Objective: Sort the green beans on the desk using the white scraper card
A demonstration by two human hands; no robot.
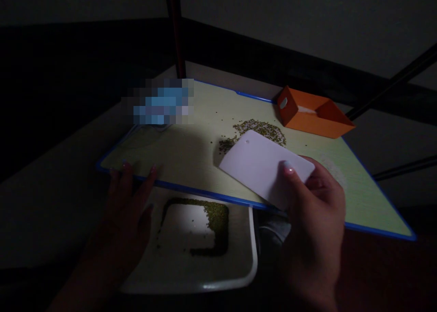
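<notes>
Between thumb and fingers, my right hand (314,193) grips a flat white scraper (264,166) with rounded corners and a small hole. Its far edge is beside a pile of small greenish grains (261,131) spread on the pale yellow board (191,153), partly covering them. My left hand (131,198) has its fingers apart, the tips at the board's blue front edge, and holds nothing. Below that edge is a white plastic basin (235,282) with more green grains (220,221) gathered along its bottom's far and right sides.
An orange open-sided tray (310,116) stands at the board's back right corner. A blurred-out blue item (162,105) lies at the back left. Whitish powder (332,168) marks the board's right part. Dark poles rise behind, and the surroundings are dim.
</notes>
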